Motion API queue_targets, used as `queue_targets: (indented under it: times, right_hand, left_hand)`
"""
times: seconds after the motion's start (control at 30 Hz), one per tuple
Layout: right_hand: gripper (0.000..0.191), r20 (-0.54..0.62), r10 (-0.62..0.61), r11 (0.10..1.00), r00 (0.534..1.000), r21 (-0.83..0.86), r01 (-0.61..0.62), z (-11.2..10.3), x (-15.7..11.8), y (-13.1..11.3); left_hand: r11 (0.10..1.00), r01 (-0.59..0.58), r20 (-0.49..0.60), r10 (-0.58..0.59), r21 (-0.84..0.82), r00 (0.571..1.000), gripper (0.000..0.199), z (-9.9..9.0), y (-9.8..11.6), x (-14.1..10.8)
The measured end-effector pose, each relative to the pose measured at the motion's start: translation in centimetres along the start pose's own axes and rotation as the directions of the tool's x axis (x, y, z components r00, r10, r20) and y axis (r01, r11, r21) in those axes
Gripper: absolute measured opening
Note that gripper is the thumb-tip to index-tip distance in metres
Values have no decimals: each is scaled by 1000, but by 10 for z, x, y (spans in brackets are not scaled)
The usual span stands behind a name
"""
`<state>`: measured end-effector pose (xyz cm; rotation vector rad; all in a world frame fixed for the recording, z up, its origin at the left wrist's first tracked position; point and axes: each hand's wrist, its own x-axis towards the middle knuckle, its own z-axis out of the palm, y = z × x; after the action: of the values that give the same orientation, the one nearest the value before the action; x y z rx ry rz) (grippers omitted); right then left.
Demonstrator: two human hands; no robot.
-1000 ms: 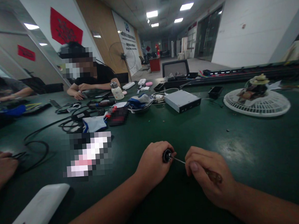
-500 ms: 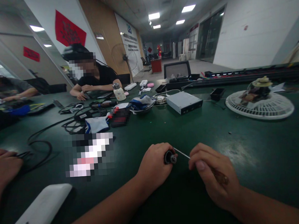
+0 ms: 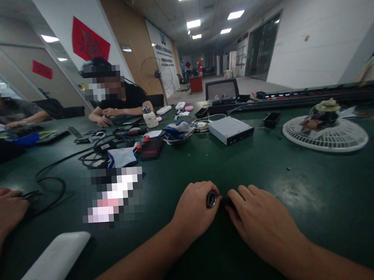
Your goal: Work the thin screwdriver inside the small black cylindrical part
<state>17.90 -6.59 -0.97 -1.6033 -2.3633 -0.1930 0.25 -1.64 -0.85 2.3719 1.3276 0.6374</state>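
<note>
My left hand (image 3: 194, 209) rests on the green mat, curled around a small round dark part with a metal ring (image 3: 211, 199). My right hand (image 3: 262, 224) lies palm down just beside it, fingers spread, its fingertips almost touching the left hand. A small dark shape sits at those fingertips (image 3: 229, 203), too shadowed to name. No screwdriver shows; it may be hidden or gone from view. A white plastic casing (image 3: 45, 267) lies at the lower left, and a co-worker's hand (image 3: 4, 210) rests near black cables.
A silver metal drive box (image 3: 230, 130), a round white fan grille (image 3: 325, 133), a metal bowl holding cloth (image 3: 178, 136), tangled black cables (image 3: 105, 147) and a pixelated object (image 3: 112, 195) lie on the green mat. A co-worker (image 3: 121, 99) sits across the table.
The screwdriver with its amber handle and thin shaft no longer shows. My right hand has gone from a pinching grip to lying flat. The round part now sits deeper in my left hand.
</note>
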Motion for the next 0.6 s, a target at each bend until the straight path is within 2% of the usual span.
queue_targets:
  times: [0.13, 0.27, 0.47, 0.6]
  right_hand:
    - [4, 88, 15, 1000, 996, -9, -14, -1, -1, 1]
    - [10, 115, -62, 997, 991, 63, 55, 1, 0, 5]
    - [15, -12, -155, 976, 988, 150, 155, 4, 0, 6]
    - [20, -12, -141, 959, 990, 245, 140, 1, 0, 4]
  left_hand:
    - [1000, 12, 13, -12, 0, 1000, 2, -1, 0, 0]
    - [1000, 14, 16, -14, -6, 1000, 3, 0, -1, 0]
    - [999, 24, -3, -24, -23, 1000, 4, 0, 0, 0]
    - [999, 41, -28, -42, -35, 999, 14, 1, -1, 0]
